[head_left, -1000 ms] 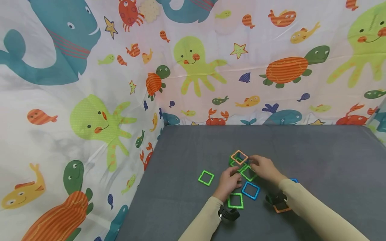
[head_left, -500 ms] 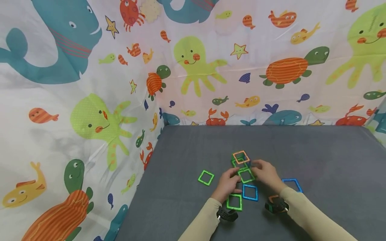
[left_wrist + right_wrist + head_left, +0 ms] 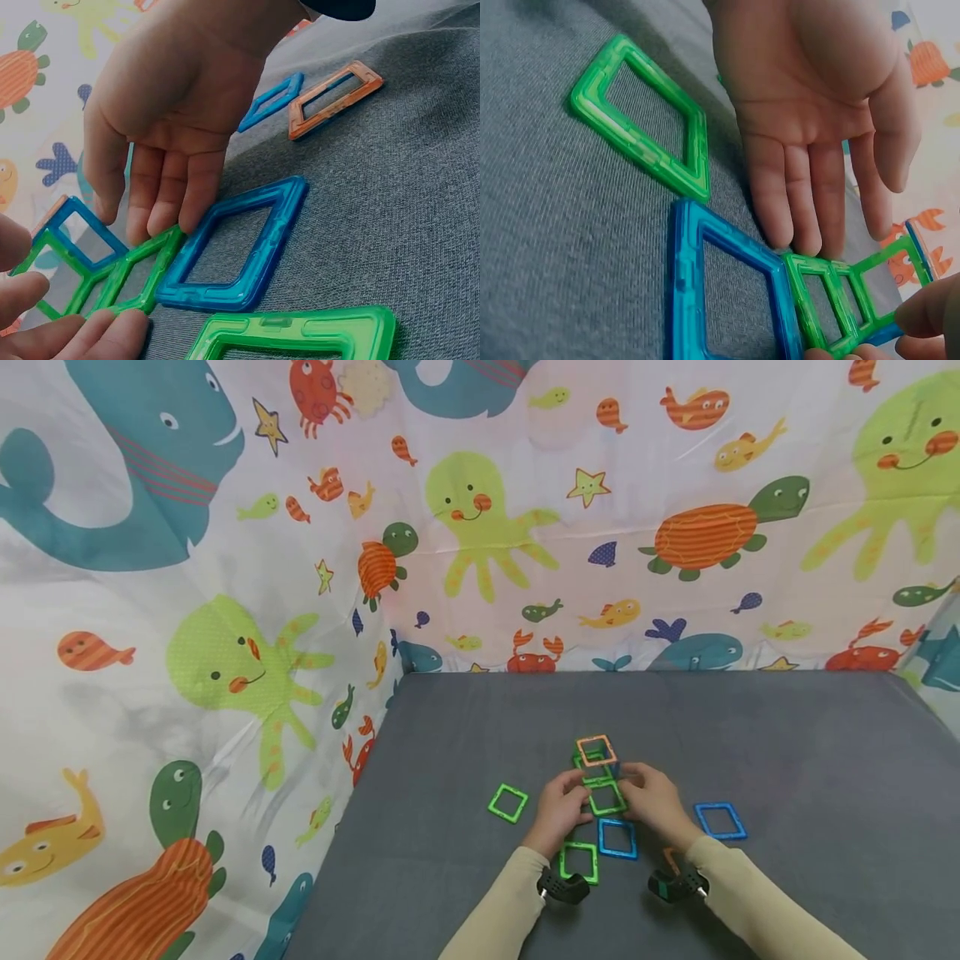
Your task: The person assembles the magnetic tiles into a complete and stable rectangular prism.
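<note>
Both hands flank a green square magnetic tile (image 3: 611, 812) lying flat on the grey table. My left hand (image 3: 557, 810) touches its left edge with fairly straight fingers, and my right hand (image 3: 655, 800) has its fingertips at the right edge. Directly behind that tile stands a small box of magnetic tiles, with an orange tile (image 3: 592, 737) on top, green tiles at the front and a blue one at the side. A flat blue tile (image 3: 279, 244) lies just in front of the touched green tile. Part of the box is hidden behind fingers in the left wrist view.
Another green tile (image 3: 562, 862) lies by the left wrist, and one more green tile (image 3: 498, 795) sits farther left. To the right are a blue tile (image 3: 718, 804) and an orange tile (image 3: 367, 73) partly under the right arm. A sea-animal curtain (image 3: 555, 560) hangs behind the table.
My right hand has moved left and down from beside the box to the front green tile. The front green and blue tiles now lie straighter in line with the box.
</note>
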A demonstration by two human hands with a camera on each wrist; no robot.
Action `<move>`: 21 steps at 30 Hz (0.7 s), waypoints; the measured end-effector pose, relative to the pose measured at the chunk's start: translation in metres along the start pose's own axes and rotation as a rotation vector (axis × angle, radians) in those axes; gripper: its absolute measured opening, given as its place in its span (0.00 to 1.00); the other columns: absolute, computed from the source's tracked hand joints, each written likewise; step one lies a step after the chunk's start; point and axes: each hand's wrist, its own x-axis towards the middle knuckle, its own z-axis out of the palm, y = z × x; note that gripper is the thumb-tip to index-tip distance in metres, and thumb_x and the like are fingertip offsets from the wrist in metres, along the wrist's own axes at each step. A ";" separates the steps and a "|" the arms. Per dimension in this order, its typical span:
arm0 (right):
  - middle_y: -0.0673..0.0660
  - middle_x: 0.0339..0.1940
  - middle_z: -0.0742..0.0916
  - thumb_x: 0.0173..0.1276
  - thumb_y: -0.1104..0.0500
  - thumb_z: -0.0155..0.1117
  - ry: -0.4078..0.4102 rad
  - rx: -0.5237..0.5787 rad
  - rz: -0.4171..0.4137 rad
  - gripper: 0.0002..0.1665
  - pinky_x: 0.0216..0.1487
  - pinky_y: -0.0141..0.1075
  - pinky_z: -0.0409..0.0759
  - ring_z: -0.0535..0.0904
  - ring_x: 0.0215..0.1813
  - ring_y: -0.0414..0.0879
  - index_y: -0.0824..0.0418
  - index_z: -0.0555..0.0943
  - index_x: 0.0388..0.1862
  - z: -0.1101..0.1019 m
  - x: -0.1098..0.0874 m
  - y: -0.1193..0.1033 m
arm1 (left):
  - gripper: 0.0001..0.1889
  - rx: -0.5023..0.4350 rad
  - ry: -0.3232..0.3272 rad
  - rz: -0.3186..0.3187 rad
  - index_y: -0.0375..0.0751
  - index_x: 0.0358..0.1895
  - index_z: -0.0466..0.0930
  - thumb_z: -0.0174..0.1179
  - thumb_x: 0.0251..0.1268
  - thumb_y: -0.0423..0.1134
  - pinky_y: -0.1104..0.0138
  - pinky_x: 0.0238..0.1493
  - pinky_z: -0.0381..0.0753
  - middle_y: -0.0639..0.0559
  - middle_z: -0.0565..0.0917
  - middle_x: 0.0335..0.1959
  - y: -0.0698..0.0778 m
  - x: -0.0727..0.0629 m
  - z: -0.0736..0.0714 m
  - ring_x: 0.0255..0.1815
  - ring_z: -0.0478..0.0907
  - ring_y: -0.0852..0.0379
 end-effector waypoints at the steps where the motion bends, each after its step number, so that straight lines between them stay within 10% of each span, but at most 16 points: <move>1: 0.79 0.63 0.79 0.77 0.60 0.50 0.002 0.006 0.000 0.30 0.38 0.42 0.89 0.83 0.54 0.64 0.72 0.67 0.73 0.000 0.000 0.000 | 0.21 -0.003 0.005 0.001 0.41 0.67 0.78 0.56 0.73 0.36 0.60 0.44 0.89 0.41 0.80 0.65 0.000 0.001 0.000 0.49 0.82 0.55; 21: 0.77 0.63 0.80 0.75 0.59 0.51 0.028 0.038 0.043 0.31 0.38 0.39 0.89 0.86 0.51 0.57 0.75 0.68 0.72 0.004 0.002 0.006 | 0.22 -0.011 -0.024 0.010 0.43 0.67 0.78 0.57 0.72 0.39 0.59 0.42 0.89 0.44 0.82 0.61 -0.008 0.012 -0.006 0.49 0.82 0.54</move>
